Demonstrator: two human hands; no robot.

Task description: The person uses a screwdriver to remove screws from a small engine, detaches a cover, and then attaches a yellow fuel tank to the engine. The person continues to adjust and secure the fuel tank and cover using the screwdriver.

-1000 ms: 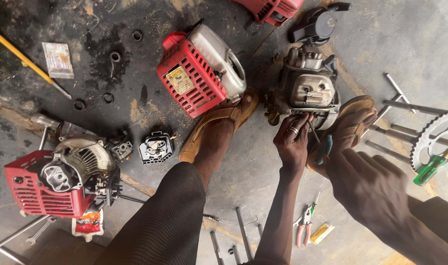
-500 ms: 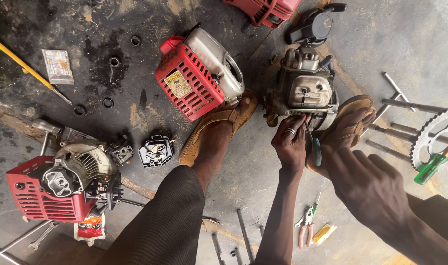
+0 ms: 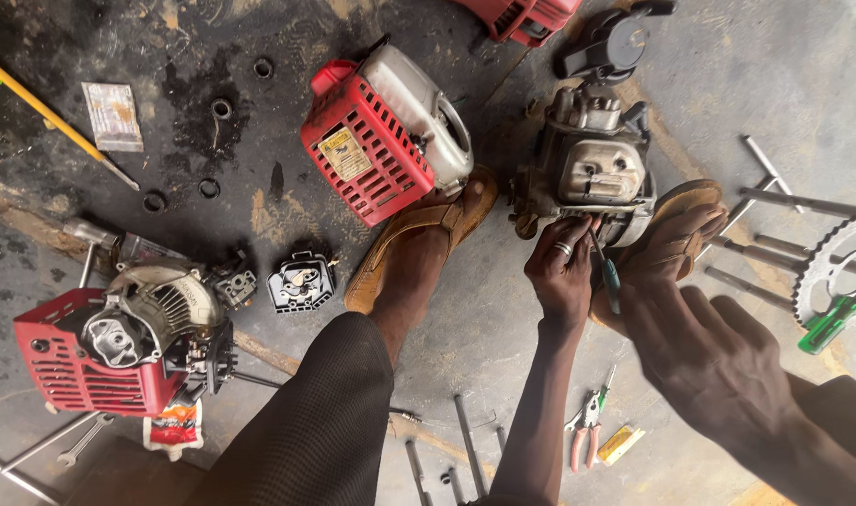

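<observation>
A bare grey small engine (image 3: 592,173) stands on the concrete floor between my two sandalled feet. My left hand (image 3: 559,276), with a ring on one finger, is at the engine's lower edge. Its fingers pinch the shaft of a teal-handled screwdriver (image 3: 612,276) whose tip points up at the engine. My right hand (image 3: 705,347) hovers just right of the screwdriver handle, back towards the camera. Its fingers are loosely extended over the right sandal (image 3: 695,197) and hold nothing.
A red-shrouded engine (image 3: 381,141) lies beside my left foot, and another (image 3: 119,347) sits at the lower left. A small black engine part (image 3: 301,281), red pliers (image 3: 585,426), several steel rods (image 3: 784,201), a sprocket (image 3: 836,262) and a green-handled screwdriver (image 3: 829,323) lie around.
Almost nothing has changed. My left hand's fingers have shifted slightly on the screwdriver at the engine's base, and the view has drifted a little.
</observation>
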